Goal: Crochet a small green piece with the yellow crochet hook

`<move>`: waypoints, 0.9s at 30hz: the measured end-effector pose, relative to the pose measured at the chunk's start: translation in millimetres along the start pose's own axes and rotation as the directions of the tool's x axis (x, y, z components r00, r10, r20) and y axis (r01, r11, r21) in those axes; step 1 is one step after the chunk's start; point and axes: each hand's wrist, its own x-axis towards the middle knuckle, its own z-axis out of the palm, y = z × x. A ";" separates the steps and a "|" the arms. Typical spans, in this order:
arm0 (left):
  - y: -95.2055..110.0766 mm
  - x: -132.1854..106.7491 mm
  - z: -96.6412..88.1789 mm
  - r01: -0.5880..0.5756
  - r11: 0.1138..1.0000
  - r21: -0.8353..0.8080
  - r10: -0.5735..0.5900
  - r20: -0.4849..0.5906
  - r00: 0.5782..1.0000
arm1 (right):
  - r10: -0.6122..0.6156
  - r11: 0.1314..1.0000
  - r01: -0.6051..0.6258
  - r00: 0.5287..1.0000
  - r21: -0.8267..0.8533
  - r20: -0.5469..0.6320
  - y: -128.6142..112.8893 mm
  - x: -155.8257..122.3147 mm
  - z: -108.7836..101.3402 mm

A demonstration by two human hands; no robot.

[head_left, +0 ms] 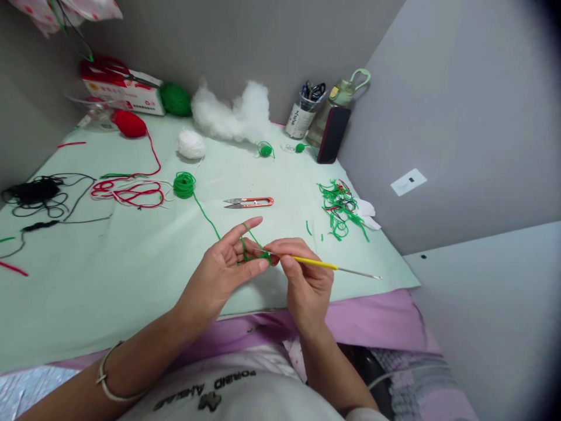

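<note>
My left hand [228,266] pinches a small green crochet piece [262,254] between thumb and fingers, with green yarn looped over the raised index finger. The strand runs back across the mat to a small green yarn ball [184,185]. My right hand [302,275] is closed on a yellow-handled crochet hook [324,265], whose tip is at the green piece and whose metal end sticks out to the right. Both hands hover over the front edge of the pale green mat [109,275].
Orange thread snips [249,202] lie just beyond my hands. Green yarn scraps [339,207] lie at the right edge. Red yarn [129,124], black yarn [33,192], a white ball [191,144], stuffing [234,114], a pen cup [302,114], a phone [333,134] and a box [123,88] line the back.
</note>
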 end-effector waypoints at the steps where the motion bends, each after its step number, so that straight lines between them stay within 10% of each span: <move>1: -0.3 0.2 -0.1 -0.011 1.000 0.006 0.011 -0.002 1.000 | 0.002 1.000 -0.002 1.000 0.004 -0.017 0.6 -0.1 0.0; 13: 1.4 -3.9 -3.5 -0.033 0.999 0.025 0.034 -0.024 0.999 | 0.164 0.971 -0.158 0.986 0.178 -0.017 -1.5 3.1 -3.0; 19: 1.7 -3.3 -2.6 -0.088 0.986 0.140 0.096 -0.050 0.994 | -0.112 0.987 0.115 0.993 -0.111 0.033 -6.9 -1.7 -5.2; 27: -0.8 -3.4 1.3 -0.157 0.968 0.197 0.181 -0.113 0.977 | -0.382 0.794 0.447 0.894 -0.412 0.234 -3.2 -8.3 -7.7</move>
